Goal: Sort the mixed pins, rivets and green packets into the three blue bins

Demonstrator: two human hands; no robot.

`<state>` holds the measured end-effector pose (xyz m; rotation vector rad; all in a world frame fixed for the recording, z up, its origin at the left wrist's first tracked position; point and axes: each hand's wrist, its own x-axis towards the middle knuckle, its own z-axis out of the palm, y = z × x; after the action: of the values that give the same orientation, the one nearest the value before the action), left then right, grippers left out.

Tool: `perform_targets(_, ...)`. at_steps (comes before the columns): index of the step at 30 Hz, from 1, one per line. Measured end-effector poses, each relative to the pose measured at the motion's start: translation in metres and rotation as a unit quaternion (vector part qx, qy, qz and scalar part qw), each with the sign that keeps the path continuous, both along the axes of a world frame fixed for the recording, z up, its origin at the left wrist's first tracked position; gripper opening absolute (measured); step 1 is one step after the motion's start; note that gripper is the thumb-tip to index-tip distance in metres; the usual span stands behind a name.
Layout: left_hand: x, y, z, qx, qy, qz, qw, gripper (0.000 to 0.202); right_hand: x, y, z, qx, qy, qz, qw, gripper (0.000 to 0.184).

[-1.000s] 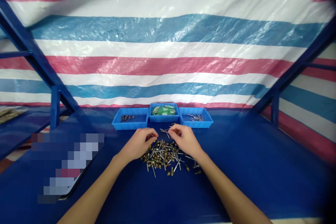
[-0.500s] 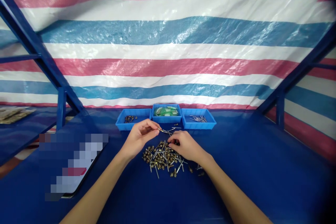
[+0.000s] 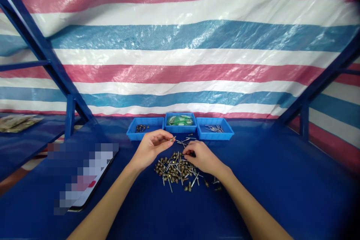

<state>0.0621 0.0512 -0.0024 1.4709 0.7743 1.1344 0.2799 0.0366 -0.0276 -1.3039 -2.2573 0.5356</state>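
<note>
My left hand (image 3: pixel 152 147) is raised over the table to the left of centre, closed, with a small brass-coloured fitting (image 3: pixel 173 138) pinched between thumb and fingertips. Below it spreads a loose pile of brass fittings and thin silver pins (image 3: pixel 176 168). My right hand (image 3: pixel 204 156) is at the upper right of that pile, its fingers curled and pressed together. What they hold, if anything, is hidden. A few loose silver pins (image 3: pixel 182 143) lie just past the pile, between my hands.
Three blue trays line the back: the left tray (image 3: pixel 131 135) with brass fittings, the middle tray (image 3: pixel 180 129) with green packets, the right tray (image 3: pixel 216 136) with silver pins. A flat device (image 3: pixel 84 191), partly pixelated, lies at the left. Blue frame posts (image 3: pixel 70 116) and a striped sheet (image 3: pixel 182 56) stand behind.
The view has shifted slightly, so everything sits a little further right. The fitting in my left hand now points more upward. My right hand stays by the pile, fingers still curled.
</note>
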Motion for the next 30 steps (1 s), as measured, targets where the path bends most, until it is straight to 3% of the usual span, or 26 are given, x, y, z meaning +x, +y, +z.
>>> perform_targets(5, 0.001, 0.001, 0.001, 0.043, 0.028, 0.039, 0.998, 0.017, 0.001, 0.001, -0.001, -0.018, 0.053, 0.003, 0.998, 0.008)
perform_targets(9, -0.005, 0.010, -0.002, 0.122, 0.060, 0.168, 0.976, 0.017, 0.000, 0.002, 0.000, -0.009, 0.113, -0.025, 0.993, 0.003)
perform_targets(11, -0.010, 0.014, -0.003, 0.192, 0.113, 0.279, 0.934, 0.013, -0.001, 0.002, 0.002, 0.009, 0.129, -0.034, 0.991, 0.003)
perform_targets(14, -0.012, 0.012, -0.002, 0.292, 0.244, 0.398, 0.835, 0.026, -0.004, 0.001, 0.005, 0.024, 0.168, -0.036, 0.985, 0.005)
perform_targets(16, -0.008, 0.008, -0.002, 0.329, 0.309, 0.374, 0.810, 0.031, -0.006, 0.001, 0.006, 0.023, 0.209, -0.038, 0.977, 0.005)
perform_targets(20, 0.007, 0.000, -0.007, 0.350, 0.320, 0.157, 0.866, 0.018, -0.007, 0.002, -0.001, 0.017, 0.294, -0.050, 0.954, 0.006)
perform_targets(22, 0.014, -0.004, -0.011, 0.344, 0.291, 0.087, 0.889, 0.014, -0.008, 0.004, -0.005, 0.000, 0.343, -0.045, 0.938, 0.010)
perform_targets(25, 0.021, -0.007, -0.015, 0.338, 0.249, 0.063, 0.905, 0.011, -0.009, 0.006, -0.008, -0.035, 0.413, -0.027, 0.910, 0.012)
perform_targets(30, 0.023, -0.008, -0.015, 0.362, 0.217, 0.102, 0.901, 0.010, -0.012, 0.004, -0.005, -0.082, 0.474, 0.002, 0.877, 0.012)
